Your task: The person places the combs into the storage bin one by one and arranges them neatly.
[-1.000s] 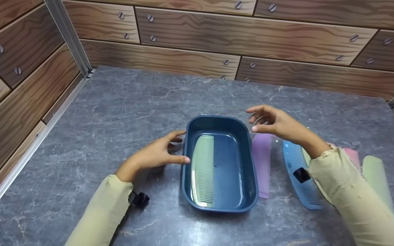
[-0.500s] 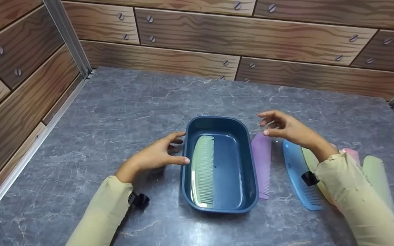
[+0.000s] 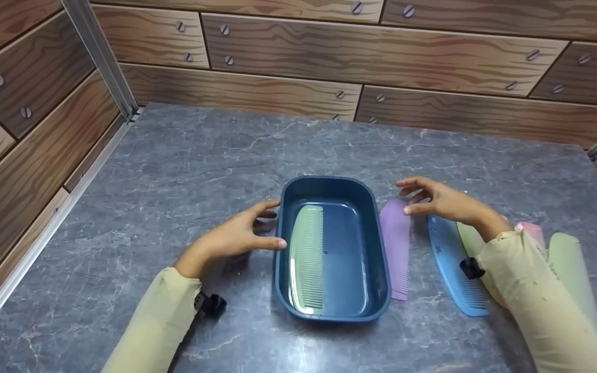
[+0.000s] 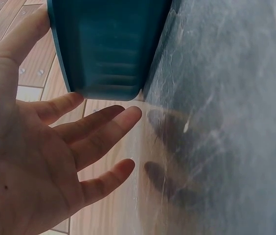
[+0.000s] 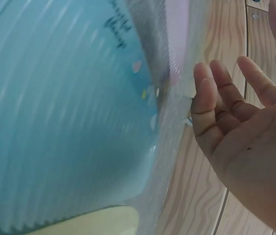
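Note:
A dark blue plastic tub (image 3: 335,318) stands mid-table with a pale green comb (image 3: 307,259) lying along its left side. My left hand (image 3: 231,233) rests its thumb at the left rim, fingers spread along the outer wall; the left wrist view shows its fingertips (image 4: 74,98) right at the tub's edge. Against the tub's right side lies a purple comb (image 3: 397,254). Over that comb's far end hovers my right hand (image 3: 446,203), thumb and fingers apart with nothing between them. In the right wrist view a blue comb (image 5: 64,122) fills the left part.
Right of the purple comb lies the blue one, partly over a yellow-green comb (image 3: 468,238). A pink comb (image 3: 531,233) and another pale green comb (image 3: 570,264) are partly hidden by my right sleeve (image 3: 542,295). Wood-patterned walls (image 3: 288,46) bound the grey marbled table (image 3: 215,140).
My right hand has moved right and lower, from beside the tub's far corner to the far end of the purple comb. The left hand and the tub have stayed in place.

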Tool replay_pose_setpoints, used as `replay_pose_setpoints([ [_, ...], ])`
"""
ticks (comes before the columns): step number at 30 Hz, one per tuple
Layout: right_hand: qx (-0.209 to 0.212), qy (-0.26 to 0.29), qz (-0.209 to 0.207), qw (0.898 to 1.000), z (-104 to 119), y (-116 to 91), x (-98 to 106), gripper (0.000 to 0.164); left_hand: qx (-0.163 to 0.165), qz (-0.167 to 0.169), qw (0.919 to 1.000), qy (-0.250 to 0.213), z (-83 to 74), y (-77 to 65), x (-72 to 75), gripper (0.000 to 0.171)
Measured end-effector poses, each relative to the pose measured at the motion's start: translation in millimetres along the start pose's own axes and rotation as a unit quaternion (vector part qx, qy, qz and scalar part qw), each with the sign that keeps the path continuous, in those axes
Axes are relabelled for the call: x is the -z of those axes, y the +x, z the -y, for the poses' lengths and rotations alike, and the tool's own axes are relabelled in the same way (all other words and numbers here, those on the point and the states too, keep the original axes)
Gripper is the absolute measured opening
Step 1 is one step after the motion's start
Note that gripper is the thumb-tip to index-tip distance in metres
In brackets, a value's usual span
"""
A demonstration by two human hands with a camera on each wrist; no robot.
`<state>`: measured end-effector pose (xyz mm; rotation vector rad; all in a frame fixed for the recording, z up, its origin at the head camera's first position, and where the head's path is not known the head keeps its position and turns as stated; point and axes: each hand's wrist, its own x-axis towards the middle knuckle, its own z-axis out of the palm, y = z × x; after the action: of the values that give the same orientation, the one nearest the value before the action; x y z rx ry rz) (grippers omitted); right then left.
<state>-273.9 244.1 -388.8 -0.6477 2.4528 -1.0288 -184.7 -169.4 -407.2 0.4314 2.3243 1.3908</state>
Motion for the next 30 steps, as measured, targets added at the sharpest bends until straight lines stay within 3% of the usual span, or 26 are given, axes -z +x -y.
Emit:
replay_pose_setpoints([
  [7, -0.016, -0.012, 0.017, 1.000, -10.8, 0.4, 2.1, 0.065, 0.002, 0.004, 0.9999, -0.009, 1.7, 1.2, -0.8, 0.091],
  [20, -0.032, -0.051, 0.027, 0.998, -10.4, 6.8, -0.1, 0.068, -0.002, 0.006, 0.9999, -0.010, 2.4, 1.2, -0.1, 0.092],
  [30, -0.013, -0.093, 0.038, 0.995, -9.7, 9.2, -1.3, 0.066, 0.000, 0.005, 0.9999, -0.011, 2.0, 1.1, -0.1, 0.091],
])
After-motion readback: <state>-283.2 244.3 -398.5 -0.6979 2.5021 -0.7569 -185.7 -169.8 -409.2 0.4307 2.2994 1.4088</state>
